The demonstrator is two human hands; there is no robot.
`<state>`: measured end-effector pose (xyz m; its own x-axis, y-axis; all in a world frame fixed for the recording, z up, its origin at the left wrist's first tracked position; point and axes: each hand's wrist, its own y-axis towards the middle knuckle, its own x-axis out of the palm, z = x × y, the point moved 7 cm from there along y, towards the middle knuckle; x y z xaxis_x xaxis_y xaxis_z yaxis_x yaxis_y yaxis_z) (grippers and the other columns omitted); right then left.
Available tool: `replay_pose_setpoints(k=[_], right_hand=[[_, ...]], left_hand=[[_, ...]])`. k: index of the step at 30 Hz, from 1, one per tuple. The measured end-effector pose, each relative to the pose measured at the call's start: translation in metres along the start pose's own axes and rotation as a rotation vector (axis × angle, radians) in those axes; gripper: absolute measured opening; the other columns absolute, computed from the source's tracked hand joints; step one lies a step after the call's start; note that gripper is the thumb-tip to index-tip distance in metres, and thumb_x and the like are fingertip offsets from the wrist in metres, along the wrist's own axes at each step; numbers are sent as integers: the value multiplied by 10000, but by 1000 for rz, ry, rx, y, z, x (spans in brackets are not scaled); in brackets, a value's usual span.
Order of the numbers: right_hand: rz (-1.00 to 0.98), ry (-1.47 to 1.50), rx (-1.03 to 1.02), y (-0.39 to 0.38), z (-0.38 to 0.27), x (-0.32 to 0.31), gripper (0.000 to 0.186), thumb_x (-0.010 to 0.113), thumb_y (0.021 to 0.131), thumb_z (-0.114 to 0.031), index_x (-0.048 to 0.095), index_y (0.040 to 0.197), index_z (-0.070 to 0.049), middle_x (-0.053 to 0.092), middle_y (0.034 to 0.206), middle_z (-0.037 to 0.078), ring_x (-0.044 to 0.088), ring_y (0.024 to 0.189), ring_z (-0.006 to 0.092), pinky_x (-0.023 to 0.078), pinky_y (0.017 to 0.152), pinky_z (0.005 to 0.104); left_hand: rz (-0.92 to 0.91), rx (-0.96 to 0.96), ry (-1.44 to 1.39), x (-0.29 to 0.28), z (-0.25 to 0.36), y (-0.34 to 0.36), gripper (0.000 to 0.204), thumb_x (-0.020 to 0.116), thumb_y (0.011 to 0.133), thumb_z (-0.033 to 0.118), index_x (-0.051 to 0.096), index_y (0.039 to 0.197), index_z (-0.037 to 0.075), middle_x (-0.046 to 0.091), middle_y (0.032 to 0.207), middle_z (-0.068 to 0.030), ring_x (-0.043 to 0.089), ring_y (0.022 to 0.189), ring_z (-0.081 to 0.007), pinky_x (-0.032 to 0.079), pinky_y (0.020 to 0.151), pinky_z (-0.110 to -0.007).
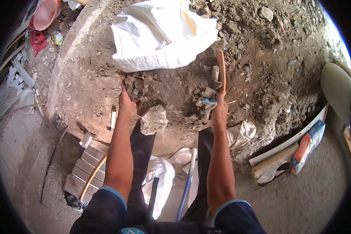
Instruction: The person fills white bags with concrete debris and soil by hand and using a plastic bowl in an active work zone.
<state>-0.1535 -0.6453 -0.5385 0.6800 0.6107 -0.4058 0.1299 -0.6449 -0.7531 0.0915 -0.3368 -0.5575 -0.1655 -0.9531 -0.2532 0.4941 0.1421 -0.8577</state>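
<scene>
My right hand (219,111) is closed around the lower end of an orange-brown curved strip (221,68), which points away from me. My left hand (125,103) grips a thin brown piece (123,76) seen almost edge-on; its far end lies close to the sack. Between my hands is broken rubble (138,87) on brown soil. A crumpled blue scrap (208,102) lies beside my right fingers. Near my left wrist sits a large pale lump of concrete or stone (154,120). Just beyond both hands spreads a white woven sack (156,37).
Loose soil and stones (261,58) rise at the right. A blue-handled tool (184,195) and white sacks (160,179) lie by my legs. Stacked pale tiles (87,169) stand lower left. A red, white and blue bag (308,146) is at the right, a pink bowl (46,13) upper left.
</scene>
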Motion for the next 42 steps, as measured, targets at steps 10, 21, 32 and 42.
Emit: replay_pose_setpoints(k=[10, 21, 32, 42], right_hand=[[69, 115, -43, 19, 0, 1, 672, 368, 932, -607, 598, 980, 22, 541, 828, 54, 449, 772, 149, 377, 704, 298], [58, 146, -88, 21, -15, -7, 760, 338, 952, -572, 460, 1290, 98, 531, 1264, 183, 489, 1154, 236, 345, 987, 316], [29, 141, 14, 21, -14, -4, 889, 364, 891, -670, 415, 1313, 111, 460, 1320, 208, 442, 1195, 274, 321, 1015, 358], [6, 231, 111, 22, 3, -6, 767, 382, 896, -658, 581, 1136, 42, 616, 979, 93, 553, 865, 207, 441, 787, 304]], left_hand=[[75, -29, -68, 8, 9, 8, 670, 392, 887, 640, 568, 1156, 52, 617, 1031, -66, 597, 771, -187, 437, 565, -307], [21, 259, -89, -19, 78, 37, 597, 563, 900, 428, 492, 1267, -39, 563, 1193, -144, 523, 1101, -243, 386, 925, -377], [-121, 105, 63, 35, 152, 38, 307, 679, 827, 207, 610, 1002, -36, 638, 909, -160, 617, 752, -268, 477, 671, -413], [-6, -49, 144, 14, 109, 53, 203, 541, 828, 57, 570, 988, -64, 617, 879, -150, 620, 727, -244, 520, 634, -376]])
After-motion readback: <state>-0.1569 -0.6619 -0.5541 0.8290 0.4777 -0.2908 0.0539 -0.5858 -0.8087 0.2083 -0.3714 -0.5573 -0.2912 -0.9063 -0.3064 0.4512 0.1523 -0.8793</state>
